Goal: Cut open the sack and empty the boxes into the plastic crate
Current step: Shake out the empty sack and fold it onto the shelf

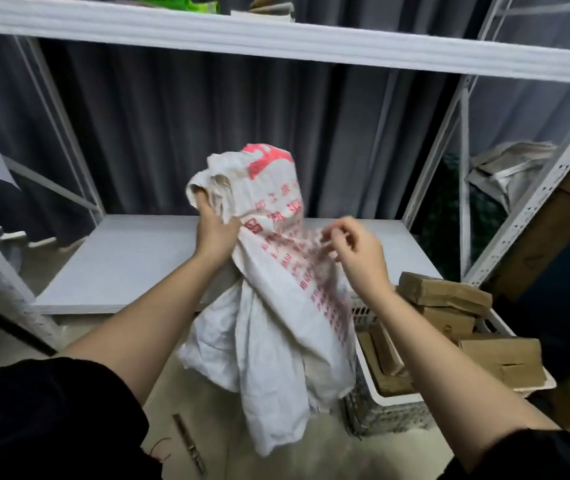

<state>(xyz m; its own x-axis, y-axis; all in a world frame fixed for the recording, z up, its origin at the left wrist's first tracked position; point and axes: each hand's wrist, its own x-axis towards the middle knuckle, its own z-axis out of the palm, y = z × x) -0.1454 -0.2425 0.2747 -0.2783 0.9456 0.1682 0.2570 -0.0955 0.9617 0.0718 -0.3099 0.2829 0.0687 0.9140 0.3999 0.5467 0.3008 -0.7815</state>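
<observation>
1. The woven sack hangs limp and looks emptied at centre.
2. Left hand grips its bunched top; right hand pinches its side.
3. Brown boxes fill the plastic crate at four o'clock; emptying appears done.

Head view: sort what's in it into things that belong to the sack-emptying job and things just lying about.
Job:
- limp white woven sack with red print, gripped by left hand; right hand at its cloth
- white perforated plastic crate
- brown cardboard boxes in the crate

Lying about:
- slim metal tool on the floor
- white metal shelving
- grey curtain
</observation>
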